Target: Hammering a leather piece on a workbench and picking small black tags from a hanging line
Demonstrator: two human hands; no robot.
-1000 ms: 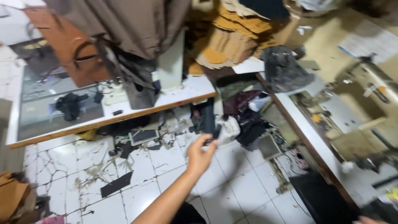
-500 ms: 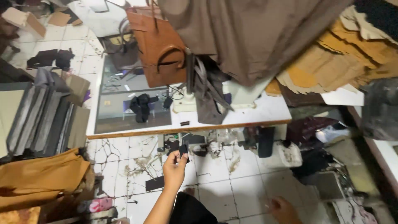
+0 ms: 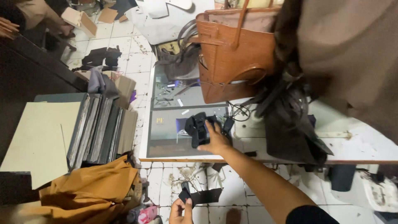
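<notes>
The right hand (image 3: 214, 140) was stretched out over the table (image 3: 365, 147), its fingers closed around a bundle of black straps (image 3: 198, 127) that lay on the grey panel set into the table top. This looked like the picking-up step: the bundle was gripped but still rested on the table, so the next move would call for a clean lift clear of the cables just beside it. The left hand (image 3: 179, 209) was low over the tiled floor (image 3: 124, 45), pinching one end of a flat black strip (image 3: 203, 196) that hung sideways from it.

A brown handbag (image 3: 232, 54) stood upright at the back of the table, near the black straps. Left of the table, grey boards (image 3: 97, 128) stood on edge in a row beside a pale flat sheet (image 3: 37, 139), with mustard cloth (image 3: 93, 188) heaped below. No label was readable.
</notes>
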